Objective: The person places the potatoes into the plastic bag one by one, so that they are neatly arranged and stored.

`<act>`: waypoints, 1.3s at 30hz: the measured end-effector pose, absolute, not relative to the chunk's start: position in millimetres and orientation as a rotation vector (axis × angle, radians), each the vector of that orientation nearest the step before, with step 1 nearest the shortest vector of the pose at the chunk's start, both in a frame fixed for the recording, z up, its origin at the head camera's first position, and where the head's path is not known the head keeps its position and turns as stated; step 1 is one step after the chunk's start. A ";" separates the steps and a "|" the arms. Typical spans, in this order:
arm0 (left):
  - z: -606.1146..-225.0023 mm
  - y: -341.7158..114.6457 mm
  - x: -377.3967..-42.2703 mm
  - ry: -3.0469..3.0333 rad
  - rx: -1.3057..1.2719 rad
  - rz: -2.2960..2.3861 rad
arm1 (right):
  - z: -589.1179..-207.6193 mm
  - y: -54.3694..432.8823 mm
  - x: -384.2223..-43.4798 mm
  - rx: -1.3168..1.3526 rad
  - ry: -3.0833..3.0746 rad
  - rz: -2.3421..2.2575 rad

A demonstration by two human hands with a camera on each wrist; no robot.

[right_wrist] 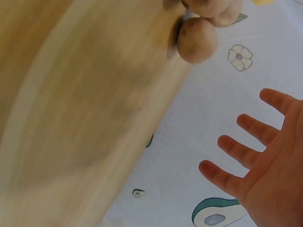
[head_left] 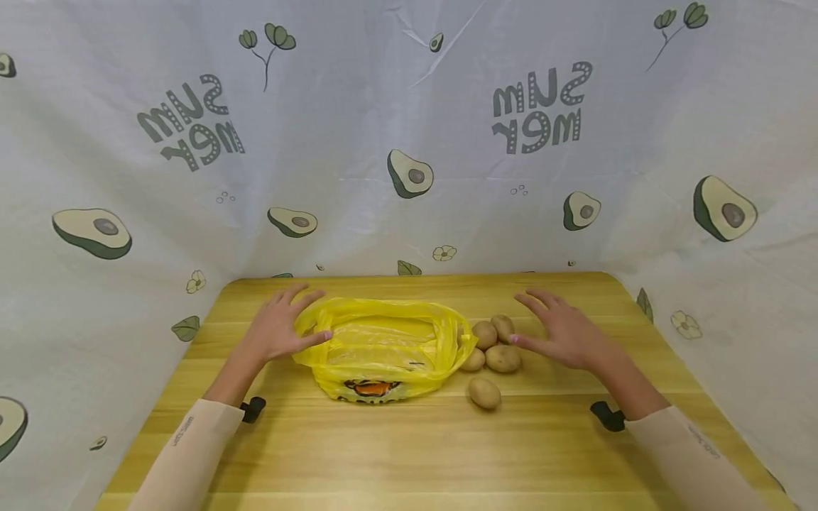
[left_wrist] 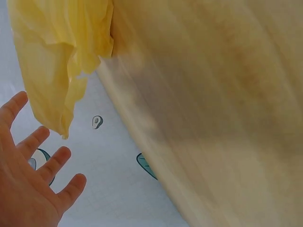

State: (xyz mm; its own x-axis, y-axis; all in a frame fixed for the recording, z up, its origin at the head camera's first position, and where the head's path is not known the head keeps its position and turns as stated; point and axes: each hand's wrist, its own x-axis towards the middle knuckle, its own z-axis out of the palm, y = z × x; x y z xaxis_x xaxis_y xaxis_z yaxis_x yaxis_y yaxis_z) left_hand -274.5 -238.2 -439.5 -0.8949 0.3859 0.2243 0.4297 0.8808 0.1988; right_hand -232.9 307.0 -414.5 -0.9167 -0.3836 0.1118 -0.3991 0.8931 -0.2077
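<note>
A yellow plastic bag (head_left: 383, 380) stands on the table with its mouth spread wide, an orange and black print on its front. At the bag's left side is my left hand (head_left: 281, 330), fingers spread, thumb overlapping the rim in the head view; the left wrist view shows the hand (left_wrist: 28, 175) beside hanging yellow plastic (left_wrist: 57, 61). Several potatoes lie right of the bag, among them a front potato (head_left: 484, 393) set apart from a cluster with a larger potato (head_left: 503, 358). Just right of that cluster my right hand (head_left: 562, 333) hovers with fingers spread, holding nothing.
The wooden table (head_left: 383, 454) reaches back to a white curtain (head_left: 358, 142) printed with avocados and lettering, which also hangs along both sides. Black wrist mounts sit at the left cuff (head_left: 253, 409) and the right cuff (head_left: 608, 416).
</note>
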 end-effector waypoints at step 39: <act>-474.1 -246.2 -242.3 -2.944 -0.526 -1.049 | -458.0 254.9 -172.7 1.124 -2.908 0.602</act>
